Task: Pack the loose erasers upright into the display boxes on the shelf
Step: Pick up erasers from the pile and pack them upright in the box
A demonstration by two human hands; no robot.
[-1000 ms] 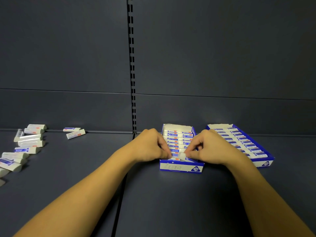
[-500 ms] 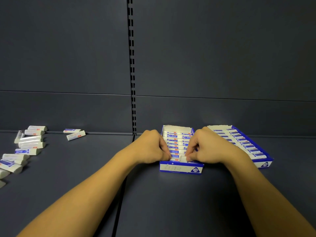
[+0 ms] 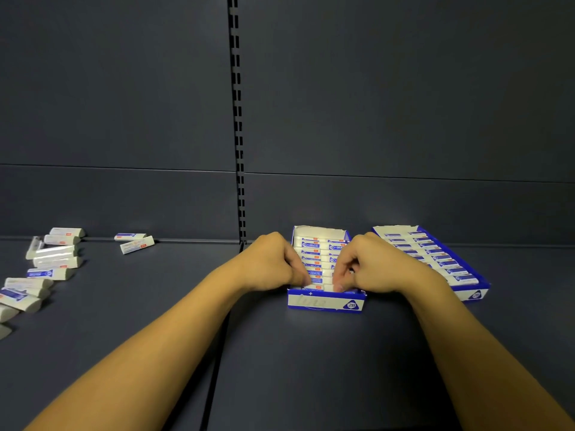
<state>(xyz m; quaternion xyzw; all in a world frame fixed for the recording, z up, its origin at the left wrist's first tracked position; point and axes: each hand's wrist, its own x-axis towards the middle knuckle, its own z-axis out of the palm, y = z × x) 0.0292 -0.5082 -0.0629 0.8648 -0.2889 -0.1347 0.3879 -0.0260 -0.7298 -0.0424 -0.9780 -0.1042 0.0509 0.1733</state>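
Observation:
A blue-and-white display box (image 3: 325,302) stands on the dark shelf, filled with a row of upright erasers. My left hand (image 3: 273,262) and my right hand (image 3: 376,264) meet over its front end with fingers curled. Their fingertips pinch the two ends of a white eraser (image 3: 320,287) that sits low in the frontmost slot, just behind the box's front wall. A second display box (image 3: 474,294), full of upright erasers, stands just to the right. Several loose erasers (image 3: 54,261) lie flat at the far left of the shelf.
Two more loose erasers (image 3: 134,242) lie near the back wall, left of the slotted upright (image 3: 238,150). A seam (image 3: 217,353) between shelf panels runs under my left forearm. The dark back panel rises right behind the boxes.
The eraser held tilted above the box's front end has gone down into the front slot. Both hands have dropped a little and closed in over the box.

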